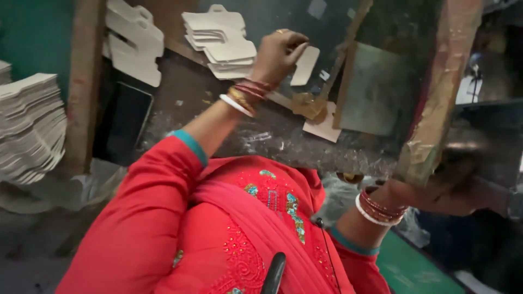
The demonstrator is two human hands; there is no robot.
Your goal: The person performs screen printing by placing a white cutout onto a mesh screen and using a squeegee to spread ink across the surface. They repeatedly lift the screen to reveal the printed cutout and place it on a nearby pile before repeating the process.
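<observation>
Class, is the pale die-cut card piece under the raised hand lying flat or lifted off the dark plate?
Lifted: the left hand pinches the pale die-cut card piece.

Your left hand point(278, 54) pinches a flat cardboard piece point(305, 65), pale, smooth and matt. The stack of cut cardboard shapes point(220, 43) looks like the same dull card (so does the big pile point(30, 128) at the side). Your right hand point(441, 196) grips a frame point(436, 98) wrapped in wrinkly, shiny brown tape. The dark work surface point(261, 136) looks rough and scratched. Your red sleeve point(147, 218) is soft cloth, and your bangles point(245, 95) shine.
</observation>
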